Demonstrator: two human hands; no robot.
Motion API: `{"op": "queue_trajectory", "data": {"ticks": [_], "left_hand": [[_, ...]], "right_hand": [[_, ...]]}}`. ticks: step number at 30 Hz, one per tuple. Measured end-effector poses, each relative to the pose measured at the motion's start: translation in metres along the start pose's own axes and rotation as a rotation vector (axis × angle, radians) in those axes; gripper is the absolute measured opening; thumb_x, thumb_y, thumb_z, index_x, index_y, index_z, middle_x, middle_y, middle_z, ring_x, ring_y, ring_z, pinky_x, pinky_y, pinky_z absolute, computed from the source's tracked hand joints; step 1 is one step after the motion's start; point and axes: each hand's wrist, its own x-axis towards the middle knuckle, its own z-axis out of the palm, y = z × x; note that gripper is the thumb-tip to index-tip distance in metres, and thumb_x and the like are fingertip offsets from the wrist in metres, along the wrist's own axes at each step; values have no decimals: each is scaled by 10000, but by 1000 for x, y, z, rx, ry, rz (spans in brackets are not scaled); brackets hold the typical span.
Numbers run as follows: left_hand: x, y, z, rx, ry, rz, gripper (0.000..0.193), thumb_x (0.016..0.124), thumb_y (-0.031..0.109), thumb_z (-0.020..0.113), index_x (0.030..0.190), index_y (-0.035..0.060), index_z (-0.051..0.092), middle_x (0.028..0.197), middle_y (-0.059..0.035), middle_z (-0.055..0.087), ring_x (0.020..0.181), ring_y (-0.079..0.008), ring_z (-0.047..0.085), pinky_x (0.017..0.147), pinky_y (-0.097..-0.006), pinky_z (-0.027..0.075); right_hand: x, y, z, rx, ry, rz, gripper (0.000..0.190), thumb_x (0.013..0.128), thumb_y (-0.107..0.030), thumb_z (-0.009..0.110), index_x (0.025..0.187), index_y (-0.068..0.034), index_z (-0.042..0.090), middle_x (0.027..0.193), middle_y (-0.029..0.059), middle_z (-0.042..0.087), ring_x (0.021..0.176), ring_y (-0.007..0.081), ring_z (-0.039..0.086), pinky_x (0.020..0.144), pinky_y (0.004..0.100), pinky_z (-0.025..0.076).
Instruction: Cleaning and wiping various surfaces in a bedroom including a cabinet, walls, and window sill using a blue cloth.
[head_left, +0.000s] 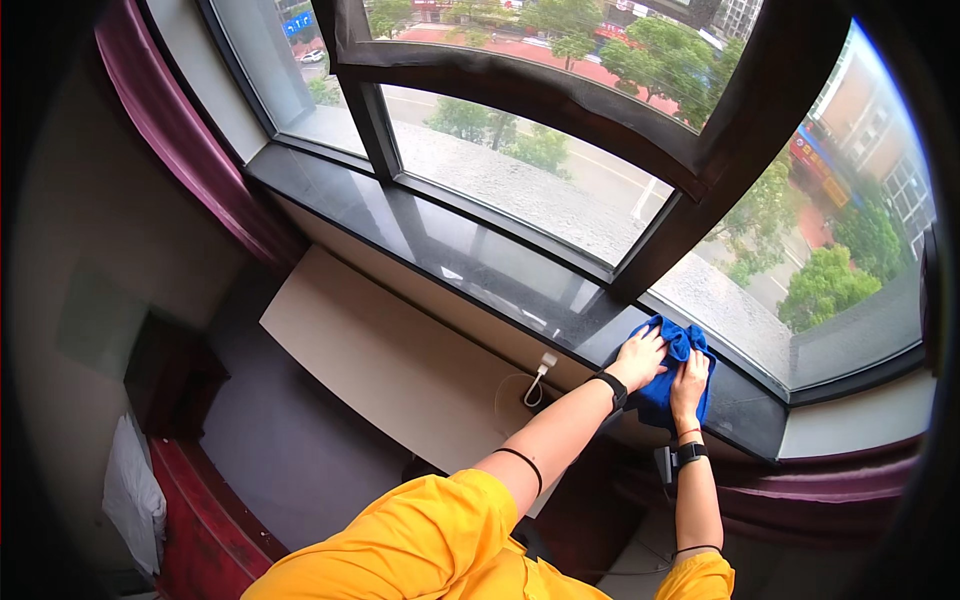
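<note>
A crumpled blue cloth (679, 343) lies on the dark, glossy stone windowsill (480, 255), towards its right end. My left hand (641, 358) presses on the cloth's left side, fingers bent into the fabric. On the cloth's right side, my right hand (690, 381) grips the folds, and part of the fabric hangs over the sill's front edge. The two hands are close together. Just beyond them stands the lower frame of the right window pane (780, 247).
Below the sill stands a cream table (390, 345). A white charger (548, 362) with a cable is plugged in at the wall. Purple curtains (187, 150) hang at both sides. To the lower left are a red bed (202, 525) and a white pillow (135, 495).
</note>
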Motion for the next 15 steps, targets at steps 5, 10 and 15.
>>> {"op": "queue_trajectory", "data": {"ticks": [5, 10, 15], "left_hand": [[5, -22, 0, -29, 45, 91, 493, 924, 397, 613, 1314, 95, 607, 1432, -45, 529, 1428, -235, 367, 1189, -417, 260], [1, -65, -9, -49, 79, 254, 423, 907, 319, 621, 1256, 81, 635, 1417, -50, 552, 1406, -221, 416, 1170, -395, 311], [-13, -116, -31, -80, 84, 386, 348, 909, 216, 579, 1222, 74, 634, 1369, -60, 574, 1329, -206, 491, 1133, -377, 365]], "right_hand": [[5, -40, 20, -124, 141, 148, 360, 879, 35, 523, 1237, 49, 557, 1234, 219, 573, 1074, 411, 540, 939, 477, 461], [15, -79, 55, -422, 246, 301, 291, 910, -87, 507, 1173, 31, 550, 1176, 165, 568, 1071, 355, 538, 924, 455, 471], [29, -122, 75, -450, 169, 405, 360, 928, -143, 491, 1248, 21, 520, 1296, 191, 533, 1185, 362, 500, 1017, 479, 410]]}}
